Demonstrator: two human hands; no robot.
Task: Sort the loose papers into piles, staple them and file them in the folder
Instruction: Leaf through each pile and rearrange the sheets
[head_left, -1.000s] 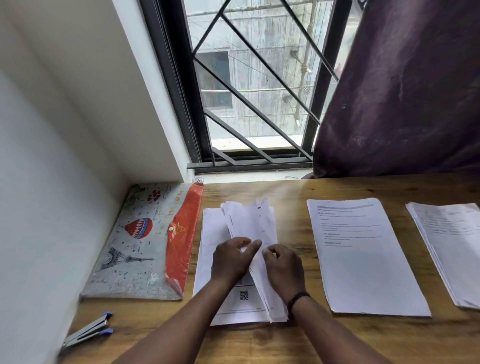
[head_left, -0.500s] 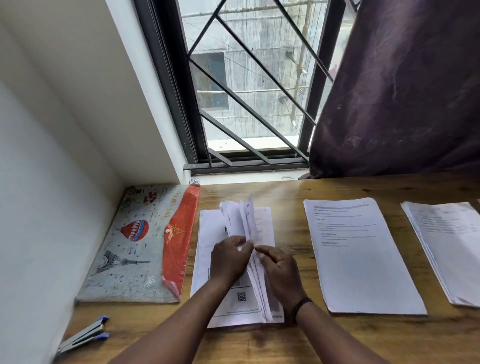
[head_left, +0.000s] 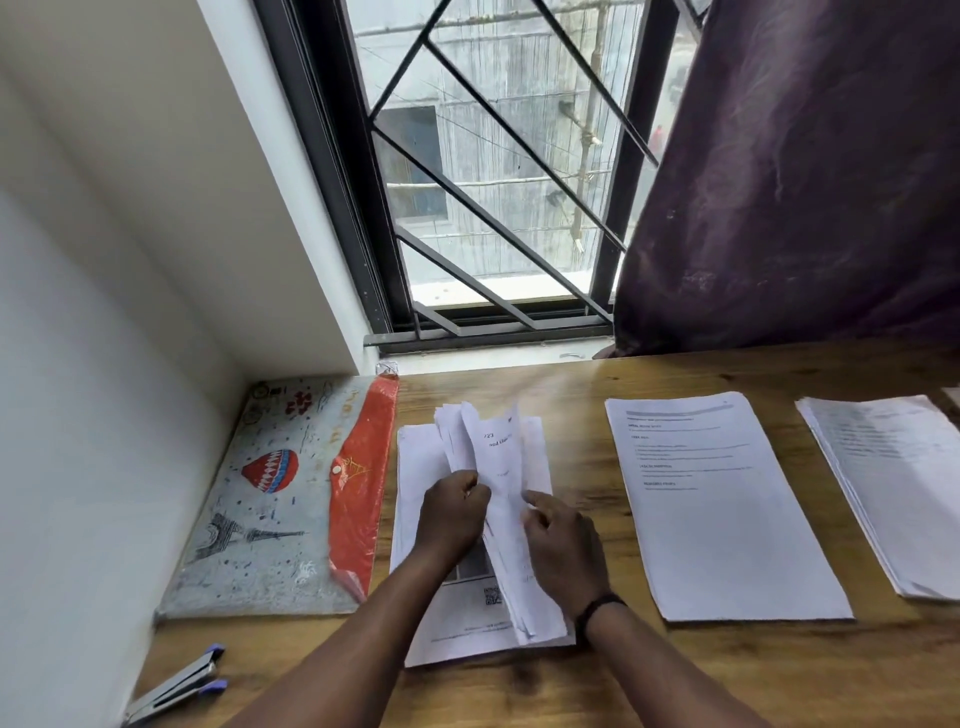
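A loose stack of white papers (head_left: 498, 457) lies in the middle of the wooden desk, several sheets lifted and fanned on edge. My left hand (head_left: 453, 512) pinches the lifted sheets from the left. My right hand (head_left: 563, 551) holds the sheets from the right, fingers curled at their edge. A sorted pile (head_left: 722, 514) lies to the right, and another pile (head_left: 898, 483) at the far right. The patterned folder (head_left: 280, 499) with a red flap lies flat at the left. A blue and silver stapler (head_left: 176, 688) sits at the near left corner.
The wooden desk (head_left: 675, 675) runs to a white wall (head_left: 78, 415) on the left. A barred window (head_left: 493, 182) and a dark purple curtain (head_left: 805, 182) stand behind the desk.
The lifted sheets have been turned further over and fanned wider, showing printed text on one page. Both hands have stayed on the stack, shifting slightly apart.
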